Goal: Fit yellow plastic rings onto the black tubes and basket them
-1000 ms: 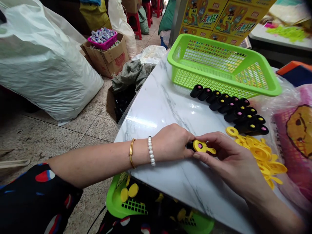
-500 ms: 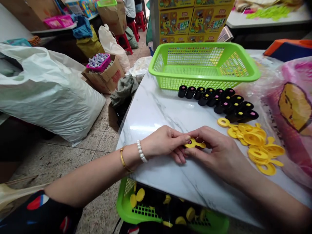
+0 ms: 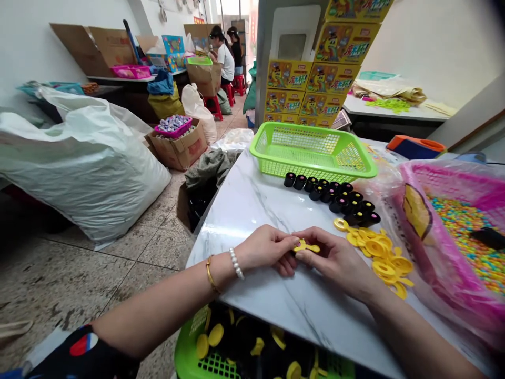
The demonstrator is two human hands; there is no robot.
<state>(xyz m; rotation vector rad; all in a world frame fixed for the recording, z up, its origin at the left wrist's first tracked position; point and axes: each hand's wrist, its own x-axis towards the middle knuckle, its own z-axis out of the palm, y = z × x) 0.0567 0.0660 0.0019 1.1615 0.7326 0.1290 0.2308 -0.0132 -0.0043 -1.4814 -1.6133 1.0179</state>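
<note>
My left hand (image 3: 272, 249) and my right hand (image 3: 333, 258) meet over the front part of the marble-patterned table (image 3: 236, 210). Between their fingertips is a small yellow plastic piece (image 3: 306, 246) with a ring end and a narrow tab; both hands pinch it. What lies under the piece is hidden by the fingers. To the right of my right hand lies a loose pile of yellow ring pieces (image 3: 379, 250). Behind the pile stand several short black cylinders (image 3: 339, 202) with pink or yellow dots on top.
A green basket (image 3: 315, 166) stands at the table's back. At the right is a pink basket (image 3: 428, 210) of colourful small pieces. Below the front edge, another green basket (image 3: 185, 347) holds black and yellow parts. White sacks (image 3: 90, 168) stand left; two people (image 3: 226, 58) sit far back.
The view has tilted up and shifted, showing more of the room and the pink basket's contents. Both hands keep hold of the yellow piece, nearly in the same place over the table.
</note>
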